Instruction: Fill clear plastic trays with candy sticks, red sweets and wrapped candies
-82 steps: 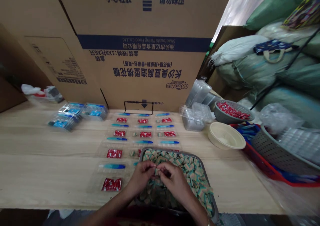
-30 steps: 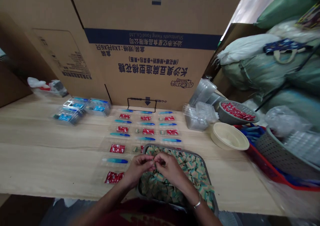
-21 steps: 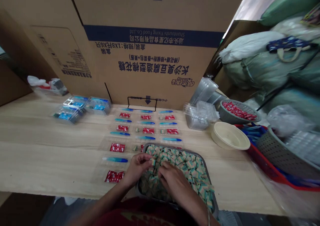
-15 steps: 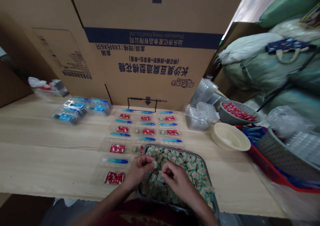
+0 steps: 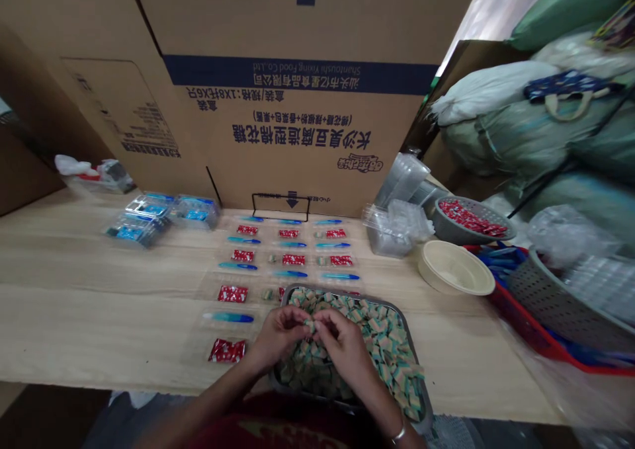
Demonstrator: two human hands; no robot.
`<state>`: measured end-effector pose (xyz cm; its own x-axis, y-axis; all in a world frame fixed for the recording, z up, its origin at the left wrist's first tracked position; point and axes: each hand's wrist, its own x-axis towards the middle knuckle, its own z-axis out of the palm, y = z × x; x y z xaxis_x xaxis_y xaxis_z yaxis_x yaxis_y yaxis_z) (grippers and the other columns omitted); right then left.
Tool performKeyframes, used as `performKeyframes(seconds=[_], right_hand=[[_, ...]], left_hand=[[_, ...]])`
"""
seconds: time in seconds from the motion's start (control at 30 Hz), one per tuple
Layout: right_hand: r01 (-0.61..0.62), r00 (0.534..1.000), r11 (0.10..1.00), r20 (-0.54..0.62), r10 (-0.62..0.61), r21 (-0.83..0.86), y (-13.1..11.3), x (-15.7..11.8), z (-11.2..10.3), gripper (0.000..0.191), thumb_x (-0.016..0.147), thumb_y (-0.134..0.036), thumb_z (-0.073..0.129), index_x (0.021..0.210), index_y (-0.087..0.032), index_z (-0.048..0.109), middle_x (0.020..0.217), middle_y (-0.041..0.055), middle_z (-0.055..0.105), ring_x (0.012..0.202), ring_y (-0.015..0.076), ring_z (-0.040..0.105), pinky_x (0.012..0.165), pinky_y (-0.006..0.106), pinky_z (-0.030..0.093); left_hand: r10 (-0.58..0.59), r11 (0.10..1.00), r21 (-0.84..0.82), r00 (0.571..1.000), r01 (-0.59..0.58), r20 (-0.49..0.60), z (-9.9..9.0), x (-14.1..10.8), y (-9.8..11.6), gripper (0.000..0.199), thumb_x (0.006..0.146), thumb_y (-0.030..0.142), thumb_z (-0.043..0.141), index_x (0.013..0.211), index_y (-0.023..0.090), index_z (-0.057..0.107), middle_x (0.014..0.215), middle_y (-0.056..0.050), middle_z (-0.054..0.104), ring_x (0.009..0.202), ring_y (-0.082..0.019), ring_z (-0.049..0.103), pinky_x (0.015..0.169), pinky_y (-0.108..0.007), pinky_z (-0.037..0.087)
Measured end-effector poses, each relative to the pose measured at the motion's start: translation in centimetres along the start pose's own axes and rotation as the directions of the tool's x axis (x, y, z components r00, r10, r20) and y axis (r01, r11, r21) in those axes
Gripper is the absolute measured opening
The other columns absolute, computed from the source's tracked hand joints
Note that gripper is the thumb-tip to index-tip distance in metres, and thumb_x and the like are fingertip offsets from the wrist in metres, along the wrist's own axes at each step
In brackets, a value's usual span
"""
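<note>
My left hand (image 5: 278,334) and my right hand (image 5: 346,344) meet fingertip to fingertip, pinching one small tan-and-green candy piece (image 5: 310,325) between them. The fingers partly cover it. Directly below is a grey tray (image 5: 414,343) heaped with similar candy pieces (image 5: 370,326). To the left and behind the tray, clear plastic trays lie in rows; they hold blue pens (image 5: 229,317) and red spotted sachets (image 5: 227,350). Small candy pieces lie beside some of the sachets.
A large carton (image 5: 297,151) stands at the back. Packed clear boxes (image 5: 136,224) are at left. On the right are stacked plastic trays (image 5: 391,231), a cream bowl (image 5: 456,270), a grey basket of red sachets (image 5: 469,219) and a red crate (image 5: 546,336). Sacks (image 5: 526,131) lie beyond.
My right hand has moved left and up to my left hand, so the fingertips now meet at the candy piece. The view has shifted slightly.
</note>
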<state>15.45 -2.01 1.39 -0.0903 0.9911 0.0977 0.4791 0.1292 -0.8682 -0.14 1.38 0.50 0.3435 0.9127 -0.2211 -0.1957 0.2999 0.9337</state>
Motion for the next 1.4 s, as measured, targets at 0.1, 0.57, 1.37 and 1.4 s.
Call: performKeyframes(seconds=[0.1, 0.57, 1.37, 1.4], right_hand=[[0.073, 0.993, 0.956, 0.109, -0.044, -0.284, -0.5, -0.4, 0.4, 0.014, 0.084, -0.015, 0.048, 0.079, -0.019, 0.06, 0.082, 0.0039, 0.058, 0.078, 0.018, 0.056, 0.071, 0.029, 0.043], [0.156, 0.98, 0.963, 0.154, -0.124, -0.22, -0.3, 0.3, -0.1, 0.012, 0.085, -0.01, 0.05, 0.081, -0.02, 0.055, 0.079, -0.0005, 0.059, 0.074, 0.0136, 0.055, 0.068, 0.024, 0.039], [0.149, 0.988, 0.987, -0.049, -0.146, 0.059, -0.4, 0.7, -0.6, 0.01, 0.08, -0.018, 0.056, 0.07, -0.019, 0.059, 0.067, -0.0021, 0.058, 0.063, 0.0114, 0.055, 0.06, 0.021, 0.042], [0.111, 0.993, 0.989, -0.049, -0.106, 0.1, -0.4, 0.9, -0.4, 0.009, 0.079, -0.018, 0.057, 0.07, -0.019, 0.06, 0.066, -0.002, 0.059, 0.062, 0.0114, 0.055, 0.059, 0.021, 0.042]], left_hand=[[-0.011, 1.0, -0.003, 0.992, 0.011, -0.128, -0.7, 0.6, -0.3, 0.029, 0.05, 0.029, 0.082, 0.07, 0.016, 0.065, 0.06, 0.004, 0.062, 0.056, -0.011, 0.056, 0.058, -0.023, 0.045], [0.086, 0.987, 0.136, 0.996, -0.08, -0.036, -0.8, 0.3, -0.8, 0.016, 0.059, 0.024, 0.075, 0.069, 0.015, 0.066, 0.065, 0.001, 0.065, 0.061, -0.012, 0.056, 0.062, -0.023, 0.045], [0.04, 0.998, -0.048, 0.998, -0.041, -0.041, -0.4, -0.8, 0.0, 0.029, 0.057, 0.035, 0.082, 0.075, 0.016, 0.071, 0.066, 0.001, 0.069, 0.061, -0.011, 0.06, 0.062, -0.021, 0.047], [-0.013, 0.993, -0.116, 0.998, 0.006, -0.062, -0.4, -0.7, -0.2, 0.031, 0.054, 0.036, 0.083, 0.074, 0.016, 0.071, 0.065, 0.001, 0.069, 0.061, -0.011, 0.061, 0.063, -0.021, 0.048]])
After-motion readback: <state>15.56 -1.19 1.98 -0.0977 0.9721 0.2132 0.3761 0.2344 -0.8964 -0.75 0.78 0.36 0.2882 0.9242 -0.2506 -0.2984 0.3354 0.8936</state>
